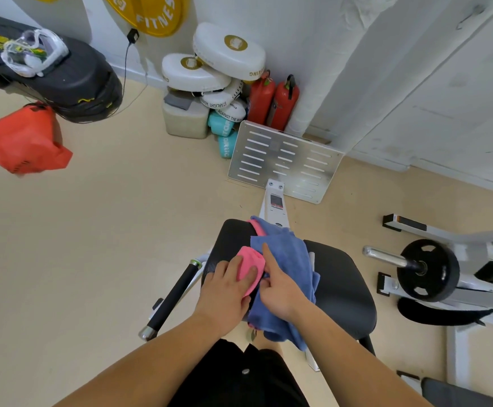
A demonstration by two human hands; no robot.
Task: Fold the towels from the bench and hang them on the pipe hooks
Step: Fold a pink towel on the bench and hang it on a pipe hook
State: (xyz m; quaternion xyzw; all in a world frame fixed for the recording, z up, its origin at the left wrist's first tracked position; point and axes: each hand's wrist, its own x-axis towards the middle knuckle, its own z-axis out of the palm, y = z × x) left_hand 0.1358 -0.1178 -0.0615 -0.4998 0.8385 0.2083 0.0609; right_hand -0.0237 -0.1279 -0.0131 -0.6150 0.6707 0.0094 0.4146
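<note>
Centrally, black padded bench (342, 286), seen from above, carrying two towels in a loose heap. Blue towel (286, 254): crumpled, unfolded, draped across the pad's middle and hanging over the near edge. Pink towel (249, 267): bunched, partly tucked under the blue one, showing at its left side and again at its far end. Left hand (224, 292): fingers straight and together, uncurled, laid flat on the pink towel, pressing it onto the pad. Right hand (280, 292): on the blue towel, just beside the left hand, index finger straight and pointing away along the cloth, other fingers curled under; cloth caught in that curl or not, impossible to tell. Left of the bench, black-gripped handle bar (175, 295), slanting. Beyond the bench, slotted metal plate (286, 160), tilted. Against the far wall, stack of white boxing pads (213, 63), two red fire extinguishers (271, 101), teal items (224, 127) beneath the pads. High on the wall, yellow disc (148, 13) lettered FITNES, cut off at the top edge. Far left, red bag (25, 139) hanging below a black machine housing (78, 74). Right, black weight plate (428, 270) on a chromed bar (383, 255). Pale beige floor (107, 230) all round.
</note>
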